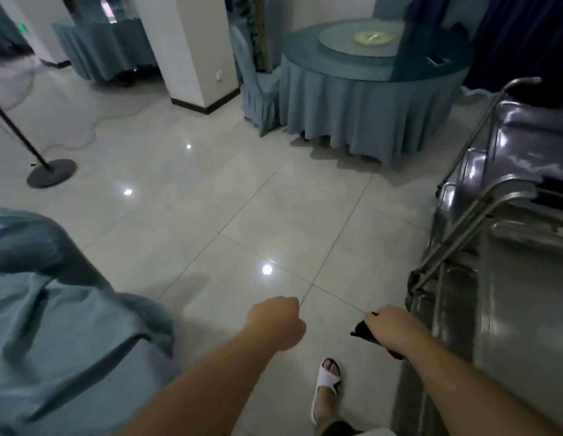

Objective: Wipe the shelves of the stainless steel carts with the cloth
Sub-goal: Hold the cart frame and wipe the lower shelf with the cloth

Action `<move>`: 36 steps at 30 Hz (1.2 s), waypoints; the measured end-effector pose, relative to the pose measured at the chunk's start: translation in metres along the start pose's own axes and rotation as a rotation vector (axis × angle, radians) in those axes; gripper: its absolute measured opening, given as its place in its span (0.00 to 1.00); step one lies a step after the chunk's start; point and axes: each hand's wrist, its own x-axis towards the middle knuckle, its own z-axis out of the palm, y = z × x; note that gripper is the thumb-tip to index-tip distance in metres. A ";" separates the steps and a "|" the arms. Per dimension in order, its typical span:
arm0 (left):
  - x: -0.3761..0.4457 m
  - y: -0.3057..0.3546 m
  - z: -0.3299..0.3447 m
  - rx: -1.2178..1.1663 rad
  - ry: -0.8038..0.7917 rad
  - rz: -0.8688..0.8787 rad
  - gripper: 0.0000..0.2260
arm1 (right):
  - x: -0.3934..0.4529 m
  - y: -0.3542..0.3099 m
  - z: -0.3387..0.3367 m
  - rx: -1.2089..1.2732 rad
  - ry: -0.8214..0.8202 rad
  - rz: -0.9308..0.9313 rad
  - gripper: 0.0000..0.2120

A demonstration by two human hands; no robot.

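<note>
Head view, looking down: a foot in a white slipper [326,381] stands on the pale tiled floor [211,215] at the bottom edge, between the two bare forearms. The left hand [278,322] is curled into a loose fist over the floor, holding nothing that can be seen. The right hand [388,325] is closed around a dark cloth [363,330], which sticks out on the hand's left side and below the wrist; the hand hangs just beside the nearest of the stainless steel carts [500,325], whose flat top shelf fills the lower right corner. The cloth is not touching the shelf. Further right and back, more cart frames [481,196] with rounded tube handles stand nested close together. On the left a blue-grey draped fabric [53,325] fills the near corner. Farther off stand a black pole base [52,173], a white pillar [192,51] and a round table with a blue skirt [368,99].
</note>
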 end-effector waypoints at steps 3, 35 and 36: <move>0.056 0.022 -0.038 0.062 -0.010 0.034 0.19 | 0.054 -0.006 -0.037 0.038 -0.002 0.007 0.20; 0.527 0.213 -0.244 0.616 -0.265 0.744 0.18 | 0.258 -0.024 -0.183 0.623 0.115 0.714 0.16; 0.531 0.230 -0.241 0.639 -0.258 0.779 0.17 | 0.256 -0.013 -0.184 0.621 0.087 0.733 0.17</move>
